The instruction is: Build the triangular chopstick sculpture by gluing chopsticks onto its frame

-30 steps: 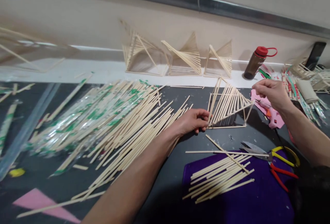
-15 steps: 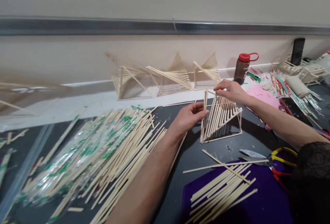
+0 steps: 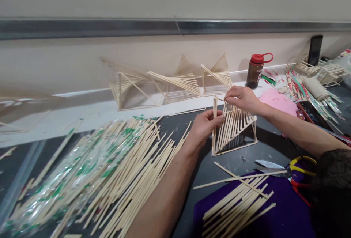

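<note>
Nearest me on the right, a purple mat [image 3: 287, 201] bears a spread of short sticks [image 3: 238, 202], with two crossed sticks [image 3: 239, 178] at its far edge. Beside them lie metal blades [image 3: 270, 164], with yellow and red handles near my sleeve [image 3: 333, 172]. On the left are loose long sticks [image 3: 148, 172] and, farther left, sticks in clear, green-marked wrappers [image 3: 87, 165]. Beyond the mat, my stick frame [image 3: 233, 130] stands on the dark tabletop [image 3: 267, 143]. My left hand [image 3: 204, 124] pinches its left uprights between thumb and fingers. My right hand [image 3: 242, 99] is drawn narrow at its top; I can't tell whether it grips a stick. Right of that lies a pink sheet [image 3: 276, 101]. Farthest, on the white ledge [image 3: 90, 123], stand three twisted stick models [image 3: 181, 80] and a red-capped bottle [image 3: 255, 71].
</note>
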### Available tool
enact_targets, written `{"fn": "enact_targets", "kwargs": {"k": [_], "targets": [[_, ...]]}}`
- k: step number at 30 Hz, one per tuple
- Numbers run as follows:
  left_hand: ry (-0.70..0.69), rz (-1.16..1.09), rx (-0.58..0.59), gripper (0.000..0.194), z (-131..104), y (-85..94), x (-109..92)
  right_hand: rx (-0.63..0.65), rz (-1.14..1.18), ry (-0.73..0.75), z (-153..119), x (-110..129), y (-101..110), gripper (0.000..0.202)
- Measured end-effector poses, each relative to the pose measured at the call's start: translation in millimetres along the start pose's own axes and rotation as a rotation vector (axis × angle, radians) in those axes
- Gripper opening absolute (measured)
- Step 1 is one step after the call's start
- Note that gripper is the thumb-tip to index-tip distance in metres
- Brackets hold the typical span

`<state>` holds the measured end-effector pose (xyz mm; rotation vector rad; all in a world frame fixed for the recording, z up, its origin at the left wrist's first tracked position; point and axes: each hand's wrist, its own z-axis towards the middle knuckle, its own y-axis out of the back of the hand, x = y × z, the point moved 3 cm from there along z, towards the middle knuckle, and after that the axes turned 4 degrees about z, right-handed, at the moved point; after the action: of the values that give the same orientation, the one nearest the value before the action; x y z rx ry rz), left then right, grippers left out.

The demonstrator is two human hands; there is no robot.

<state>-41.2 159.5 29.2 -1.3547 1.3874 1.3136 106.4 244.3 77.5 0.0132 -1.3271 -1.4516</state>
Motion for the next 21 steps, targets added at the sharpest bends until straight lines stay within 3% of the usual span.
{"fn": "enact_targets", "kwargs": {"k": [21], "targets": [[-0.012,-0.070,-0.093,0.024,-0.7,-4.9,1.1,0.021,0.095,0.028,-2.1,3.2,-0.4,0.022]]}}
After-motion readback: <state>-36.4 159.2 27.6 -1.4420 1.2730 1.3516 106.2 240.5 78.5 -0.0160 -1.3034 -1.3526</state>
